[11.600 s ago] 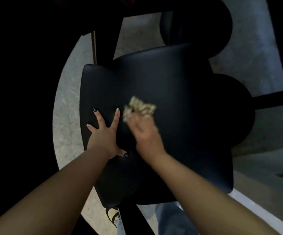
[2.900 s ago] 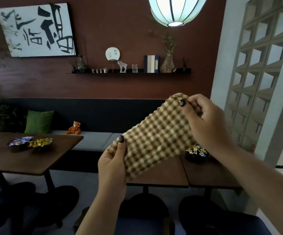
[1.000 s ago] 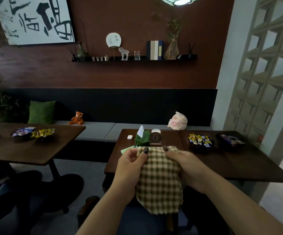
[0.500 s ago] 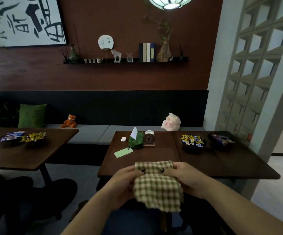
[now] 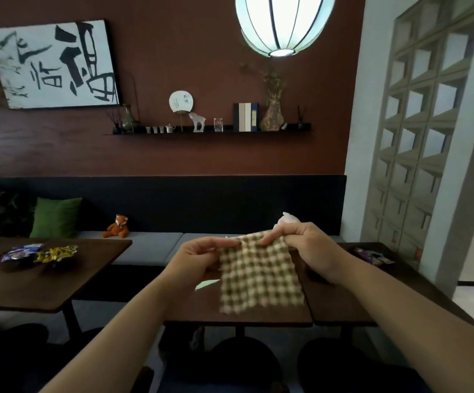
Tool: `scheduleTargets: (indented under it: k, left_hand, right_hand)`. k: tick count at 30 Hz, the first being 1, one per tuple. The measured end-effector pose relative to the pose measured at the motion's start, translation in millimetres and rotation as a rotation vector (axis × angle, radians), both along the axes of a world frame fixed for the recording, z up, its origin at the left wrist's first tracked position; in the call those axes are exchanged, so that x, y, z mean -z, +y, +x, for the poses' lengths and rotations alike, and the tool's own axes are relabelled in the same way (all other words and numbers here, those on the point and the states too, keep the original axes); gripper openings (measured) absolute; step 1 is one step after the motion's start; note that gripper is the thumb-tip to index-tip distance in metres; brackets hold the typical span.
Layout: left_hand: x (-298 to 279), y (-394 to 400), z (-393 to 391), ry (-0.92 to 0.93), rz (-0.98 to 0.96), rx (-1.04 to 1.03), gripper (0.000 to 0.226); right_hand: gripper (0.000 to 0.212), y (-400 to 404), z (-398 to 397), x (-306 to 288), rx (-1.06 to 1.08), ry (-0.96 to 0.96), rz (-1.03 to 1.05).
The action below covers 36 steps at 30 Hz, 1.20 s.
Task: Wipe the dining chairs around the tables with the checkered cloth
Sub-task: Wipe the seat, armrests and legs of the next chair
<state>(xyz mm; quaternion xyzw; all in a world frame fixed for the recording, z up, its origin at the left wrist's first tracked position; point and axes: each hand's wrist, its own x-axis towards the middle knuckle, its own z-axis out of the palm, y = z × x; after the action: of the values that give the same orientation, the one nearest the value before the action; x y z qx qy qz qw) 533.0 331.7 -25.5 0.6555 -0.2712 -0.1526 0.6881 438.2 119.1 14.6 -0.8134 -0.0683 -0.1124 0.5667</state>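
A: Holding the checkered cloth (image 5: 259, 275) up in front of me, top edge pinched in both grips. My left hand (image 5: 194, 260) pinches the left corner, my right hand (image 5: 311, 249) the right, and the rest hangs free over the near counter (image 5: 238, 314).

B: Where are the chairs?

A: Below the hands, dark and hard to read. I take the rounded shape under the counter edge for a dining chair (image 5: 244, 361); I cannot tell its seat from its back.

B: What might go wrong?

A: The pinches are light, fingertips only. If one slips, the cloth swings down onto the counter, or drops to the floor and picks up dirt. Wiping with it spread flat like this would also let it bunch and skip patches, I think.

B: Anything farther off?

A: A second counter (image 5: 68, 272) to my left carries a dish of wrapped sweets (image 5: 38, 252). Behind runs the bench seat (image 5: 145, 242) with a green cushion (image 5: 55, 218) and a fox toy (image 5: 118, 226).
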Motion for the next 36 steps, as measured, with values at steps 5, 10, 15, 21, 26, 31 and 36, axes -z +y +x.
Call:
scheduleTargets:
  k: [5, 10, 15, 21, 26, 31, 36]
  left_hand:
    - [11.2, -7.6, 0.7, 0.124, -0.058, -0.094, 0.028]
    - [29.3, -18.9, -14.8, 0.223, -0.086, -0.097, 0.018]
    - [42.8, -28.8, -31.2, 0.215, -0.102, -0.262, 0.030]
    - [36.6, -30.1, -42.2, 0.006, -0.143, -0.326, 0.039]
    - [57.9, -38.4, -50.8, -0.352, 0.039, -0.557, 0.030]
    - [120.5, -38.5, -43.9, -0.326, 0.343, -0.532, 0.043]
    - [209.8, -29.6, -45.2, -0.014, 0.528, -0.301, 0.027]
  right_hand:
    - [0.033, 7.1, 7.3, 12.8, 0.038, -0.020, 0.214]
    - [0.012, 26.2, 11.6, 31.0, 0.282, -0.267, 0.069]
    - [0.054, 32.7, 10.3, 40.7, 0.418, -0.315, 0.155]
    - [0.037, 39.0, -1.6, 45.2, 0.361, -0.214, 0.295]
    - [0.010, 37.8, -8.1, 73.6, 0.368, 0.021, 0.406]
    - [0.012, 8.1, -12.5, 135.3, 0.620, 0.139, 0.407]
    - [0.018, -40.2, -31.7, 219.0, 0.937, 0.175, 0.014]
